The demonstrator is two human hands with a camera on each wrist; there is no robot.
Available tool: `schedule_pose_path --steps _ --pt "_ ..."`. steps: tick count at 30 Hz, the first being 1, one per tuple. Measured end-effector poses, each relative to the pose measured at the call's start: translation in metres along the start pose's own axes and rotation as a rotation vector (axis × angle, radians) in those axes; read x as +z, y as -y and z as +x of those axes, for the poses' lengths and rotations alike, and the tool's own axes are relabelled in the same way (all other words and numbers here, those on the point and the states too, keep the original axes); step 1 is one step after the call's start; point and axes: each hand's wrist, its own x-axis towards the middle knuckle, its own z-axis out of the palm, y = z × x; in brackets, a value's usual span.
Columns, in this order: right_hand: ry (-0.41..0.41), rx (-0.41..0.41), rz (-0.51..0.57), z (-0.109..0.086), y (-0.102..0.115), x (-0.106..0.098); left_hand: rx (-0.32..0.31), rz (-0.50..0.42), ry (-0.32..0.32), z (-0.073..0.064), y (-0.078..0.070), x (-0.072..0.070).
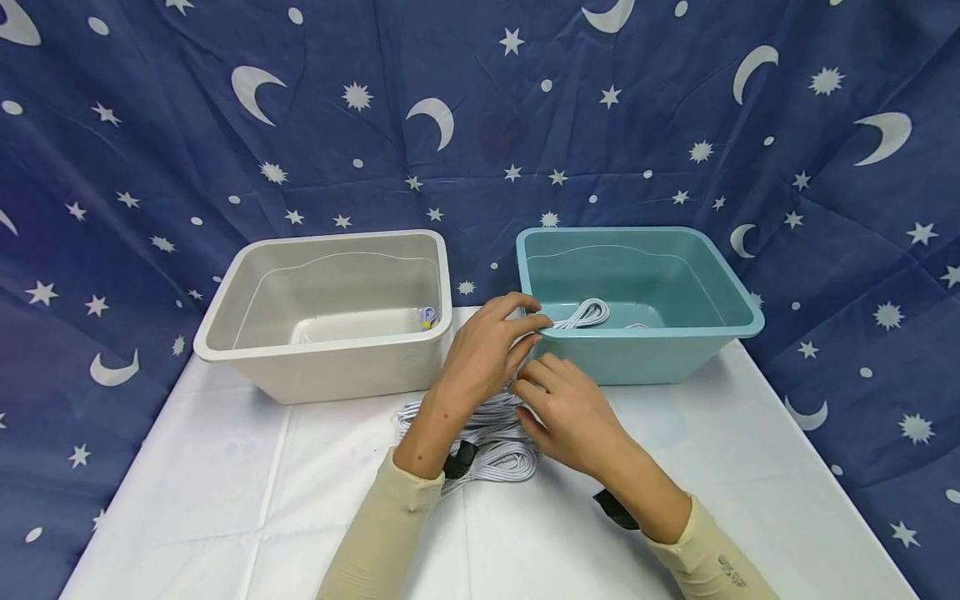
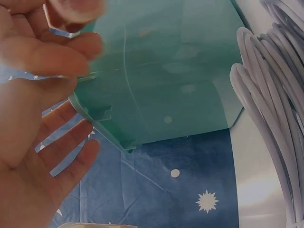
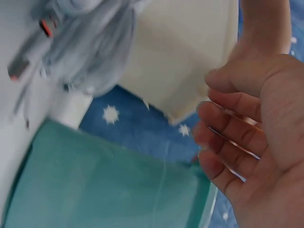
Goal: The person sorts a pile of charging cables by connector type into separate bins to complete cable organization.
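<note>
My left hand (image 1: 491, 342) reaches over the near left rim of the teal bin (image 1: 630, 354), pinching one end of a white coiled cable (image 1: 588, 313) at its fingertips. The coil's looped end lies inside the bin. In the left wrist view, the other fingers (image 2: 78, 159) spread beside the rim, and the cable is hidden. Just below it, my right hand (image 1: 566, 408) is in front of the bin's left corner. Its fingers (image 3: 211, 164) bend loosely with nothing in them. Beneath the hands lies a pile of white coiled cables (image 1: 502, 460), partly covered by the left forearm.
A cream bin (image 1: 330, 371) stands at the left, holding a small cable bundle (image 1: 427, 316) with a yellow tie. Another bit of white cable (image 1: 637, 326) shows inside the teal bin. The table has a white cloth (image 1: 210, 492); a blue star-patterned curtain (image 1: 480, 133) hangs behind.
</note>
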Motion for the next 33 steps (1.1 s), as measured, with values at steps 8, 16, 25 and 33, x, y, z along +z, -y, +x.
schedule_pose_path --steps 8,16,25,33 --pt "0.071 -0.024 0.007 0.000 0.016 0.017 -0.001 -0.014 -0.005 0.000 0.000 -0.001" --pt "0.110 -0.062 0.030 -0.001 0.023 0.027 -0.001 -0.014 -0.005 0.000 0.000 -0.001" --pt "0.192 -0.080 0.117 -0.007 0.029 0.041 0.008 -0.018 -0.006 -0.002 0.000 -0.002" --pt "0.255 -0.107 0.115 -0.008 0.035 0.047 0.009 -0.009 -0.002 0.000 0.000 -0.002"
